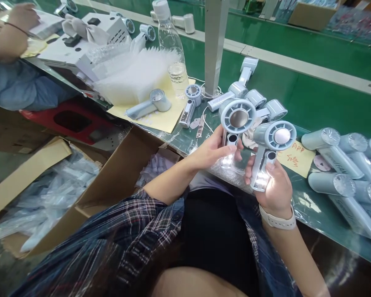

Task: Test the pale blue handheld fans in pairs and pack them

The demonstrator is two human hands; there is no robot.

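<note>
Left of centre, the left hand is curling its fingers around a pale-blue fan; just right, the right hand is gripping a second fan. Low handle grips are leaving both spoked faces uncovered, probably helping steady, clear viewing.

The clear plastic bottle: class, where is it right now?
In the head view, the bottle stands at upper centre, just left of the grey post and right beside the white sheets.

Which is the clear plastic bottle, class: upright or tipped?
Upright: the clear plastic bottle has its white cap at the top, and clear liquid fills only its lower part.
</note>
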